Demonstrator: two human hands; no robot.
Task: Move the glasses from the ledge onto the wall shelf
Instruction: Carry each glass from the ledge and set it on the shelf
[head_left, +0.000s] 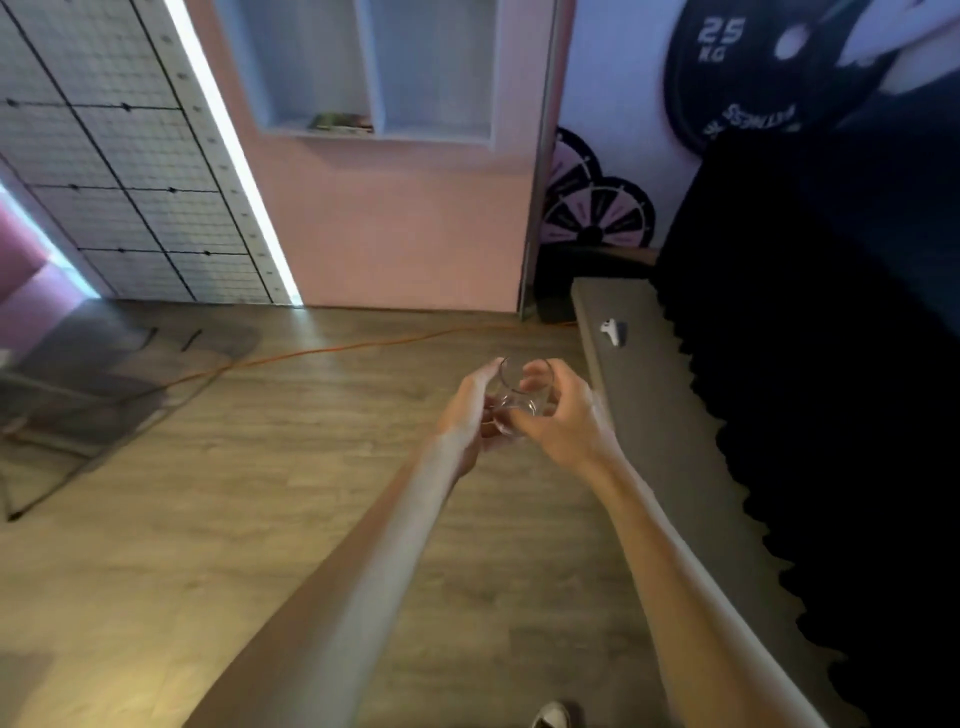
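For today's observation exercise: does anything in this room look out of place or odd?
An orange cable trails loose across the wooden floor, a trip hazard. Otherwise nothing: both hands, left hand and right hand, hold a clear glass with no spill or damage visible.

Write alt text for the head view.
Both hands, left hand and right hand, hold a clear drinking glass above a wood floor, beside a grey ledge. A recessed wall shelf sits ahead in the pink wall.

Clear colourless glass (519, 397) at centre. Pink wall (405, 218) above, white shelf (379, 130). White black-lined grid panel (130, 171) upper left. Brown wood-grain floor (260, 493), orange cable (332, 351). Grey ledge (665, 415) right.
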